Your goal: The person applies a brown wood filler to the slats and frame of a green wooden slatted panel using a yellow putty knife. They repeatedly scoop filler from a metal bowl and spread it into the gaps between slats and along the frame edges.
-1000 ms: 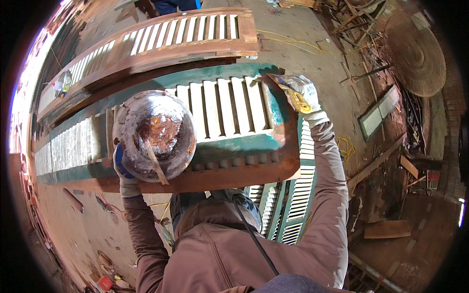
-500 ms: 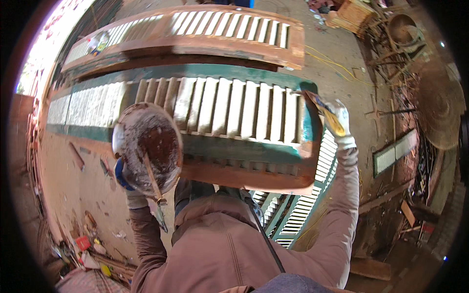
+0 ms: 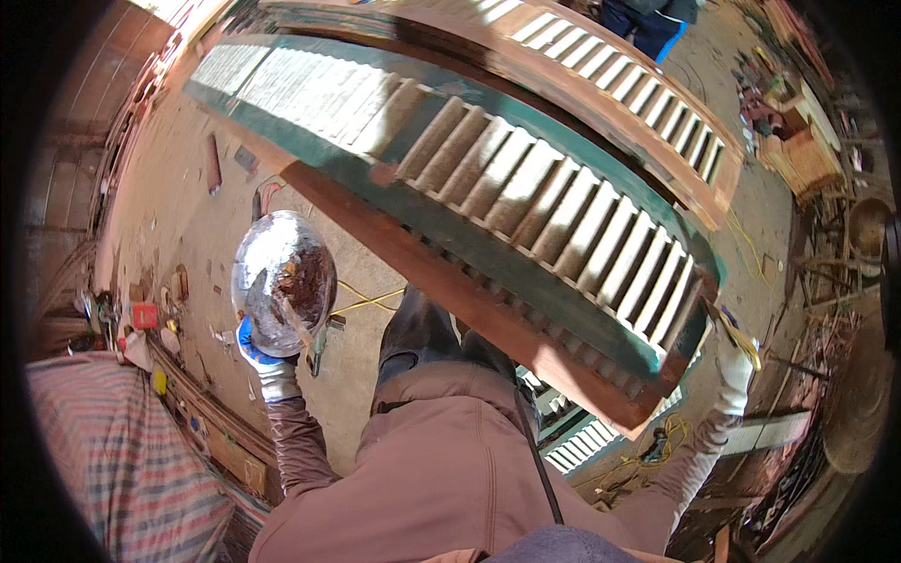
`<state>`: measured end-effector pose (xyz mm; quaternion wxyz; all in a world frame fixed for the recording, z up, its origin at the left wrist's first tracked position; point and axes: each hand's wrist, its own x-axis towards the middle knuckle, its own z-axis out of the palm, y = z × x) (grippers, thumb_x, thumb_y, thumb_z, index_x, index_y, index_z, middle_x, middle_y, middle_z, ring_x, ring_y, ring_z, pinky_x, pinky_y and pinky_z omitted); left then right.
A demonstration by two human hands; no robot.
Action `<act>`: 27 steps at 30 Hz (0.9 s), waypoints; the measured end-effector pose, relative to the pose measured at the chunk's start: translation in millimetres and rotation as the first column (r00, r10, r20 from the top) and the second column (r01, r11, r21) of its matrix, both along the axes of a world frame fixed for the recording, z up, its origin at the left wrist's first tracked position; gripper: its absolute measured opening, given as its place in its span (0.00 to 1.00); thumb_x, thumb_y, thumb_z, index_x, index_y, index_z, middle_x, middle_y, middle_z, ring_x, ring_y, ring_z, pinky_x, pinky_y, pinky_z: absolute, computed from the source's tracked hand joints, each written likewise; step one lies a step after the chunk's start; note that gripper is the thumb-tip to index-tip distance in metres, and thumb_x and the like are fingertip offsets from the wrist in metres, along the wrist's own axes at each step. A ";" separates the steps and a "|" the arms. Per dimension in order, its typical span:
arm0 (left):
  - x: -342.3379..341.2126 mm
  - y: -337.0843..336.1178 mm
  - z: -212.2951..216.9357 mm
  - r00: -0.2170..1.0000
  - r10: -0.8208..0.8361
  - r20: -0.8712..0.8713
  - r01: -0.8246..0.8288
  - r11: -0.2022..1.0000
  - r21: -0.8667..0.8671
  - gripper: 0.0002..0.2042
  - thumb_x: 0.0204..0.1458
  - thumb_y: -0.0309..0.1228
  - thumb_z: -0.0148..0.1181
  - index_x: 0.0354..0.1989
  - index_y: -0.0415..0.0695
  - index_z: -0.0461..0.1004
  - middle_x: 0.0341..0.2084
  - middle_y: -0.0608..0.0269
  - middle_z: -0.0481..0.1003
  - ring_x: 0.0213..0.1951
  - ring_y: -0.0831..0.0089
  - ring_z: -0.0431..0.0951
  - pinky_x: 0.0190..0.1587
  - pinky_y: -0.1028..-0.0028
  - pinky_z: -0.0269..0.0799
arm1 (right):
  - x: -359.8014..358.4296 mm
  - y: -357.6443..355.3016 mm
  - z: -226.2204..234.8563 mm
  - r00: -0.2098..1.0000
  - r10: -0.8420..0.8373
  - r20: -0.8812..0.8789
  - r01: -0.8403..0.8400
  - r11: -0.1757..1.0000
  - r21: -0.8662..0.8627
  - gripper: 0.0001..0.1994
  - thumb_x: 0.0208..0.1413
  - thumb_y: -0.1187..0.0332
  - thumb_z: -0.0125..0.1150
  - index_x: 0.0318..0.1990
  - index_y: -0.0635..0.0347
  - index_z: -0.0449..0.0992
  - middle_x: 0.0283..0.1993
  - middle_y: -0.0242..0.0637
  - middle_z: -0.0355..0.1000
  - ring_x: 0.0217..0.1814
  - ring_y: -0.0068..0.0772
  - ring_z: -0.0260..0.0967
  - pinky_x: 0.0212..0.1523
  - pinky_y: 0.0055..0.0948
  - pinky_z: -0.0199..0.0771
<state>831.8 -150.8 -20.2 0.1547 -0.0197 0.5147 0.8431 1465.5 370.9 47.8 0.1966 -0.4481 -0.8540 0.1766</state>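
Observation:
My left hand, in a blue and white glove, grips the rim of a silvery bowl holding brown paint-like stuff. A stick leans over the bowl's near rim. Just below it is a green-handled tool, its kind unclear. My right hand, in a pale glove, is closed round a yellow-handled brush at the right end of a slatted wooden shutter. The brush tip is partly hidden beside the shutter's end. This shutter has a green face and brown side, with sunlight across its slats.
A brown slatted shutter lies beyond. Behind it shows another person's blue-trousered leg. More green louvres are low by my legs. A striped cloth covers something at left; a yellow cord crosses the floor.
My view has turned, so the shutters now slant down to the right. The bowl has shifted away from the shutter's near side. My right hand stays by the shutter's right end.

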 end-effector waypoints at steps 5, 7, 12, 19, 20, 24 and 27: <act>-13.4 9.2 -13.1 0.984 0.124 0.125 -0.129 0.991 0.036 0.22 0.58 0.43 0.57 0.57 0.45 0.76 0.59 0.56 0.75 0.60 0.58 0.74 0.65 0.55 0.69 | -3.4 -32.1 7.4 0.886 -0.005 0.463 -0.257 0.826 0.501 0.17 0.59 0.78 0.62 0.57 0.61 0.79 0.55 0.47 0.77 0.53 0.48 0.78 0.52 0.43 0.79; -33.6 2.4 -22.1 0.991 0.101 0.086 -0.106 0.992 0.065 0.23 0.57 0.44 0.57 0.58 0.45 0.76 0.59 0.56 0.75 0.59 0.58 0.74 0.65 0.55 0.68 | -56.8 -57.2 26.4 0.896 0.034 0.442 -0.295 0.790 0.537 0.15 0.62 0.79 0.59 0.56 0.64 0.78 0.55 0.47 0.78 0.53 0.48 0.79 0.56 0.42 0.78; -102.5 36.3 -25.2 1.000 -0.016 0.014 0.015 0.996 0.085 0.30 0.57 0.47 0.56 0.65 0.43 0.71 0.62 0.57 0.73 0.62 0.57 0.72 0.68 0.56 0.64 | -199.4 -113.1 58.4 0.975 0.016 -0.222 -0.010 1.000 0.028 0.12 0.64 0.75 0.59 0.53 0.68 0.79 0.51 0.47 0.80 0.51 0.43 0.80 0.55 0.38 0.77; -215.0 49.5 -26.1 0.987 -0.022 0.162 -0.018 0.971 0.237 0.32 0.57 0.47 0.56 0.68 0.44 0.68 0.67 0.55 0.69 0.67 0.55 0.67 0.71 0.53 0.60 | -367.8 -170.1 51.0 0.944 -0.027 -0.329 0.021 0.999 -0.024 0.14 0.63 0.75 0.61 0.54 0.68 0.79 0.50 0.46 0.80 0.43 0.38 0.78 0.49 0.36 0.78; -227.6 47.6 -31.8 0.991 -0.004 0.133 -0.024 0.978 0.208 0.31 0.56 0.47 0.57 0.67 0.45 0.69 0.67 0.55 0.69 0.68 0.55 0.67 0.71 0.52 0.60 | -392.5 -175.0 52.7 0.955 0.043 -0.293 -0.031 0.999 0.044 0.13 0.62 0.74 0.62 0.53 0.66 0.80 0.49 0.46 0.80 0.49 0.46 0.79 0.53 0.40 0.77; -288.0 18.3 -60.8 0.965 -0.004 -0.261 -0.032 0.991 -0.132 0.27 0.57 0.43 0.61 0.63 0.47 0.67 0.67 0.55 0.68 0.65 0.57 0.68 0.69 0.52 0.63 | -464.0 -205.1 36.1 0.988 -0.002 -0.153 0.002 1.000 -0.002 0.14 0.57 0.75 0.63 0.51 0.62 0.81 0.47 0.45 0.80 0.47 0.48 0.78 0.54 0.44 0.77; -319.0 29.2 -47.5 0.956 0.050 -0.290 -0.095 0.985 -0.144 0.28 0.52 0.30 0.70 0.61 0.49 0.67 0.64 0.51 0.68 0.63 0.57 0.70 0.64 0.57 0.71 | -499.6 -224.6 23.0 0.997 0.005 -0.080 0.004 0.994 0.114 0.17 0.52 0.72 0.66 0.51 0.62 0.80 0.48 0.43 0.80 0.48 0.47 0.77 0.54 0.43 0.76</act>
